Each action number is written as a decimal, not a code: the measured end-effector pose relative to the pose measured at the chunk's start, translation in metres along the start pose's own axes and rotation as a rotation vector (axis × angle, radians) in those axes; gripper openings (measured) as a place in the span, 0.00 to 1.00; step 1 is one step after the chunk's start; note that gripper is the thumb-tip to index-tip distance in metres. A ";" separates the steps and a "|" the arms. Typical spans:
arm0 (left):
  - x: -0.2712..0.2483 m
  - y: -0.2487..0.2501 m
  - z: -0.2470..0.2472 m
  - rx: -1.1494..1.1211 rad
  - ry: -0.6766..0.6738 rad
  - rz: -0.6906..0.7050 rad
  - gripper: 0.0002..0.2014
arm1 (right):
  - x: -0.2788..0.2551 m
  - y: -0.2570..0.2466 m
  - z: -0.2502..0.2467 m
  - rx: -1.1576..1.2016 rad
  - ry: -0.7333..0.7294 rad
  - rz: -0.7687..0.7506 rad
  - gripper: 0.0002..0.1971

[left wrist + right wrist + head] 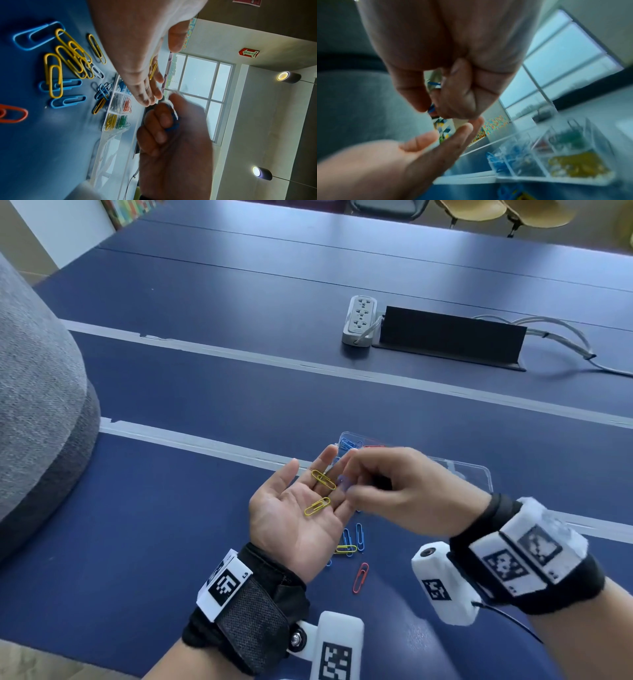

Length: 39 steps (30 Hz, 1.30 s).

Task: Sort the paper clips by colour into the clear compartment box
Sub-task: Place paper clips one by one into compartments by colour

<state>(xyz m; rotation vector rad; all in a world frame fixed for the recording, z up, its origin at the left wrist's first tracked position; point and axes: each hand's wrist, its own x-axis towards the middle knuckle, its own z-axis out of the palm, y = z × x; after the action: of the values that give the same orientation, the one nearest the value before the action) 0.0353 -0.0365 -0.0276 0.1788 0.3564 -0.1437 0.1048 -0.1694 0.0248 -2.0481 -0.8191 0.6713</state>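
Over worktop, left hand (pixel 294 518) flat, cradling yellow clips (pixel 317 506); right hand (pixel 394 491) pinching blue clip (pixel 173 125); next, probably drop into box (pixel 479 474).

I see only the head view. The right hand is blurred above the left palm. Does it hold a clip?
Observer: Yes, the right hand pinches a blue clip.
Operator: Which colours are in the box?
Observer: The clear box holds yellow clips beside green clips in neighbouring compartments.
Operator: Are more yellow ones loose?
Observer: Yes, several loose yellow clips lie on the table under the raised left hand.
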 end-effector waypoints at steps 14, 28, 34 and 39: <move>0.002 0.009 -0.005 -0.010 0.032 0.058 0.20 | 0.044 0.016 -0.033 0.672 0.204 0.494 0.15; 0.000 0.018 -0.005 -0.011 0.069 0.108 0.20 | 0.075 0.011 -0.019 -0.398 0.209 0.279 0.17; 0.000 0.015 -0.005 -0.005 0.070 0.099 0.20 | 0.069 0.010 -0.026 -0.278 0.229 0.291 0.21; 0.000 0.014 -0.004 -0.001 0.069 0.103 0.20 | 0.067 0.009 -0.021 -0.529 0.157 0.262 0.26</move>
<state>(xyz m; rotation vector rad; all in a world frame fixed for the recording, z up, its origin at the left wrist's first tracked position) 0.0367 -0.0216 -0.0292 0.2007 0.4148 -0.0356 0.1657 -0.1340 0.0174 -2.6829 -0.6905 0.4519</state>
